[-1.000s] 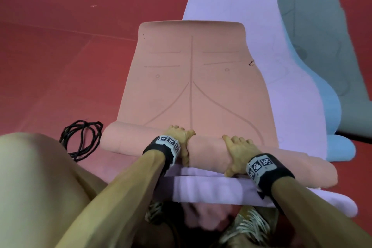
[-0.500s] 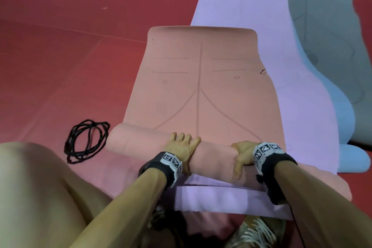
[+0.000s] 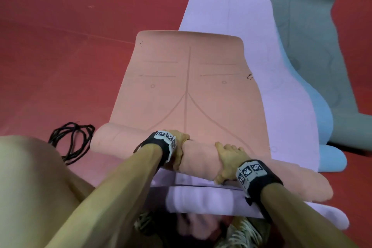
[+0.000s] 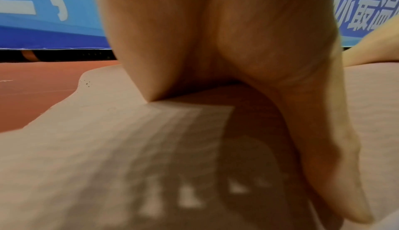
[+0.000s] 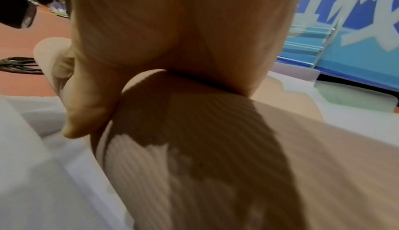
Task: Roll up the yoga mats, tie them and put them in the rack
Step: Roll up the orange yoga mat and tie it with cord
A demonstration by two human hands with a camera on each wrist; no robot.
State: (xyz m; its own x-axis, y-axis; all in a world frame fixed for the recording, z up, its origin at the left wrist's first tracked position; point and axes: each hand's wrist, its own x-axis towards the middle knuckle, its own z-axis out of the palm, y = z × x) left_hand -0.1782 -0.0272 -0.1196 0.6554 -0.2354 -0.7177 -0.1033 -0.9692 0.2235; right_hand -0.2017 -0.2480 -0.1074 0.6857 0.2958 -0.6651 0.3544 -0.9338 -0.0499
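Note:
A peach yoga mat (image 3: 187, 86) lies flat on the red floor, its near end wound into a thick roll (image 3: 199, 159) that runs left to right in front of me. My left hand (image 3: 179, 143) wraps over the middle of the roll, fingers over the top and thumb down the near side. My right hand (image 3: 229, 157) grips the roll a little to the right in the same way. The wrist views show the ribbed roll (image 4: 108, 148) under my left palm (image 4: 237, 45), and the roll (image 5: 215, 148) under my right palm with the thumb (image 5: 86, 114) against it.
A lilac mat (image 3: 231, 6) lies under and to the right of the peach one, then a blue mat (image 3: 322, 119) and a grey-green mat (image 3: 314, 46). A coiled black cord (image 3: 70, 141) lies left of the roll. My knee (image 3: 30, 187) fills the lower left. A metal-framed shelf (image 5: 308, 42) stands by the blue wall.
Both hands have shifted their hold on the roll, and the roll has turned a little further along the flat mat. The cord has stayed where it was.

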